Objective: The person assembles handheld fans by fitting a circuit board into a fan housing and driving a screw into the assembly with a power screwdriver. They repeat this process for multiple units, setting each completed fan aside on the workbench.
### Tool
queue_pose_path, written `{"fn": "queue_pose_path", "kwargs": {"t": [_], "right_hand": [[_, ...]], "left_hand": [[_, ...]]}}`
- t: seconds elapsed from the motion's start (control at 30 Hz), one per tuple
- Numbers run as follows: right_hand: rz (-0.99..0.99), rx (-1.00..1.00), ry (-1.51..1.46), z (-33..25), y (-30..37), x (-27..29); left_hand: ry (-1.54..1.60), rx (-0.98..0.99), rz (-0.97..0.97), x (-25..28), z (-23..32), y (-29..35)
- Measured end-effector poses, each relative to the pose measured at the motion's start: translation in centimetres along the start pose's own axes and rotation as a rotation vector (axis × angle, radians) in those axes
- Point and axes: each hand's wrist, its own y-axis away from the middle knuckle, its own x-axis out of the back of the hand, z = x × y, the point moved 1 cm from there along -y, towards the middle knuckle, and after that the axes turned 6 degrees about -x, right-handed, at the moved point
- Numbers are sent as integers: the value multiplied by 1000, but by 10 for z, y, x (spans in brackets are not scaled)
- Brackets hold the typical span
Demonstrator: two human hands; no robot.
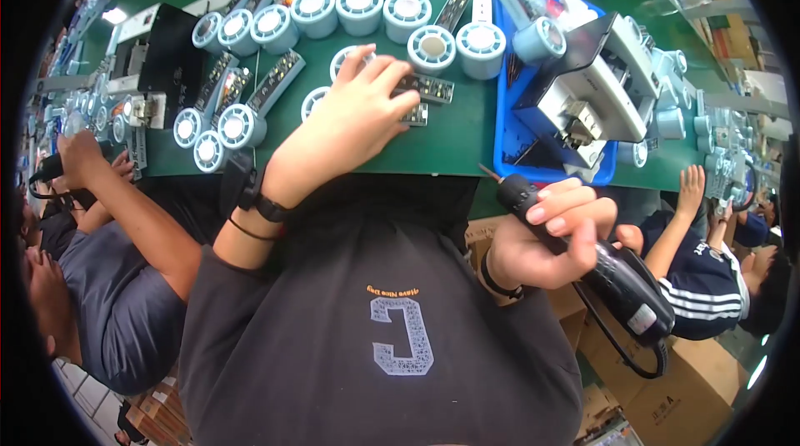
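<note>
My left hand (360, 104) curls over a light-blue handheld fan body (435, 89) lying on the green table (375, 154). Its fingers bend around the part, covering where the round head joins the handle, whose inside shows electronics. Just nearer lies a second fan body (313, 102), partly hidden under the same hand. In my right hand (558, 234) is a black electric screwdriver (625, 288), fingers wrapped round its barrel. The bit points up and left, short of the table's front edge and apart from the fan bodies.
More fan bodies (359, 9) stand in a curved row behind, with several (242, 125) at left. A blue bin (502, 129) holds a box-shaped device (575, 84); a similar dark device (171, 54) stands left. Co-workers sit on both sides, an arm (137, 209) close at left.
</note>
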Motion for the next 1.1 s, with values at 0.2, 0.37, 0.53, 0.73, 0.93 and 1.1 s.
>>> {"fn": "queue_pose_path", "kwargs": {"t": [0.2, 0.37, 0.53, 0.73, 0.93, 1.1], "right_hand": [[-66, -93, 15, 9, -1, 16], [16, -118, 53, 13, -11, 34], [-9, -355, 125, 35, -7, 22], [-165, -447, -262, 58, -16, 13], [-366, -231, 133, 73, -3, 39], [-218, -285, 344, 59, 0, 26]], "left_hand": [[15, -8, 153, 28, 23, 13], [-131, 94, 699, 93, -14, -30], [-664, 151, 511, 134, -145, -117], [-760, 277, 12, 24, -280, -156], [-666, 154, 47, 6, -273, -161], [65, 45, -38, 30, -112, -204]]}}
